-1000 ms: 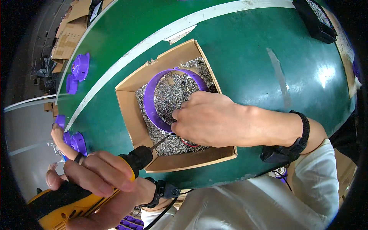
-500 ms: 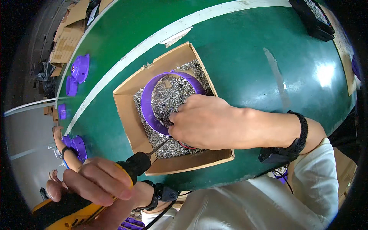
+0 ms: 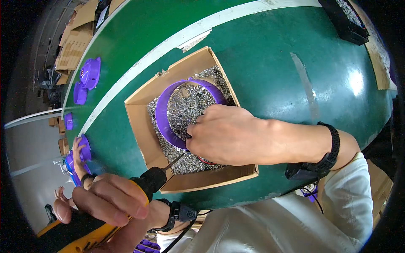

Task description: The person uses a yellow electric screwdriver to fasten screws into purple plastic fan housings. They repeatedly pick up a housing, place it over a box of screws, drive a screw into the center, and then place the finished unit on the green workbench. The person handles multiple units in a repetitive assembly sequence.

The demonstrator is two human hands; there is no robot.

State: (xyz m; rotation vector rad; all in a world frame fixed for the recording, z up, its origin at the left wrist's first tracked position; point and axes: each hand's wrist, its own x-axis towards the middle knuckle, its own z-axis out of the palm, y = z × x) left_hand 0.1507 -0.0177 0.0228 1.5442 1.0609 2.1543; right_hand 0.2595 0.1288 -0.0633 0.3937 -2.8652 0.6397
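A cardboard box (image 3: 137, 126) full of small silver screws (image 3: 181, 164) stands on the green table. In it sits a round purple plastic ring (image 3: 161, 116), with more screws visible through its opening. My right hand (image 3: 228, 133) grips the ring's near right side, fingers curled over the rim and partly hidden. My left hand (image 3: 112, 200) is wrapped round a yellow and black electric screwdriver (image 3: 152, 181). Its thin bit points up and right, the tip at the ring's near lower edge; whether it touches a screw I cannot tell. A red wire (image 3: 206, 161) shows beneath my right hand.
Across the table at left lie several purple housings (image 3: 90, 74). A co-worker's hand (image 3: 77, 149) touches another one nearer. A black bin of screws (image 3: 348, 21) stands at the far right. A white strip (image 3: 168, 42) curves over the table. Cardboard boxes (image 3: 76, 46) are beyond the far left edge.
The co-worker's hand at left has reached farther up onto a purple housing. Both my hands, the ring and the screwdriver are almost unmoved.
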